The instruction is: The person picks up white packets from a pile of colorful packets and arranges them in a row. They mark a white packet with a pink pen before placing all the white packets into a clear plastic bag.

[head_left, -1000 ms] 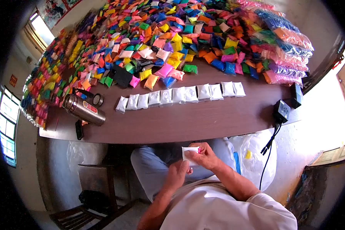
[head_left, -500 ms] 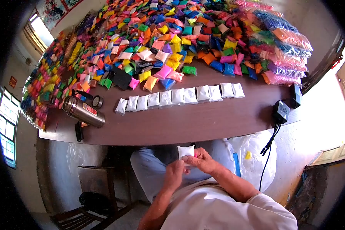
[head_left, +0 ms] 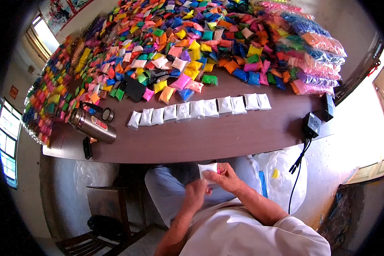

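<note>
Both hands meet over the lap, below the near edge of the bench. Right hand (head_left: 227,178): grip closed on a small white packet (head_left: 207,169), thumb and fingers pinching its right side, with a speck of pink showing at the fingertips. Left hand (head_left: 196,194): fingers curled and closed against the packet's lower edge, at 7 o'clock of it. The packet stands roughly upright between the two hands, clear of the bench.

At 3 o'clock of the hands, a large translucent white bag (head_left: 281,173) sits on the floor with a small yellow piece inside it. A black cable (head_left: 300,160) hangs past it from a black box (head_left: 312,123) on the bench's right corner.

Bench (head_left: 209,138): dark brown top. Its bare near strip separates the hands from a row of white packets (head_left: 199,109), laid side by side, touching, running from 10 to 2 o'clock.

At 10 o'clock, a steel flask (head_left: 92,125) lies on its side; its red label carries white letters too small to read. Its cap (head_left: 107,114) stands just beside it, and a dark flat object (head_left: 88,147) lies at the bench edge.

Farther off, loose coloured packets (head_left: 192,47) in pink, yellow, blue, green, orange and white cover the far bench. At 1 o'clock, long clear sleeves of coloured packets (head_left: 318,53) are stacked.
</note>
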A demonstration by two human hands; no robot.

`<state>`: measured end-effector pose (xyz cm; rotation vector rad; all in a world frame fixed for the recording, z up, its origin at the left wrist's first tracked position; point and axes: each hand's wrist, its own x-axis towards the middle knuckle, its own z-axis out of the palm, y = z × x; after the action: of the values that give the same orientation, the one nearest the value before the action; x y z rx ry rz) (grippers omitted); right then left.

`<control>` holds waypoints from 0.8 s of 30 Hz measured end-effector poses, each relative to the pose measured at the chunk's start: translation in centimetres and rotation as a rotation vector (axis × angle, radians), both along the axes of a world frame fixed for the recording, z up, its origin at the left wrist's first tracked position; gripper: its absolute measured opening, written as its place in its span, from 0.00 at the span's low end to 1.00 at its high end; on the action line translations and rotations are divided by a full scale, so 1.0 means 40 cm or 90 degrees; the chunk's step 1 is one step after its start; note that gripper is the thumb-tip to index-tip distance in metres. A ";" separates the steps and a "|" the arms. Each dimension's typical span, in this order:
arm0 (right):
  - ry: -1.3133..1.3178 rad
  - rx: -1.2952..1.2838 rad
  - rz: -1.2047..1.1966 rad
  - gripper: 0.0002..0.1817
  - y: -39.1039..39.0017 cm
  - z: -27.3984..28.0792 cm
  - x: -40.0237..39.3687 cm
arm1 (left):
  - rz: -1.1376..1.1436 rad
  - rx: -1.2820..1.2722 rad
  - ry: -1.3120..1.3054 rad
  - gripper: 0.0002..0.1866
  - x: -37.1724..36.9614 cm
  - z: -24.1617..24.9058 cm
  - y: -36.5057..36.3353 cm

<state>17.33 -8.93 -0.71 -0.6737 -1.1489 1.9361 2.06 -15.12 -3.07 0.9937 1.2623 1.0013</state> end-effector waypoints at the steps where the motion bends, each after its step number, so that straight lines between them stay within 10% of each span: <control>1: 0.000 0.000 0.000 0.14 0.001 0.000 0.003 | 0.000 0.000 0.000 0.21 0.001 -0.003 -0.002; 24: -0.031 0.014 0.059 0.13 0.000 0.006 -0.022 | 0.047 0.025 0.014 0.22 -0.008 -0.001 -0.004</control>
<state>16.46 -8.95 -0.45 -0.6691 -1.2500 1.9907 1.73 -15.27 -3.09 0.9976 1.3094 1.0780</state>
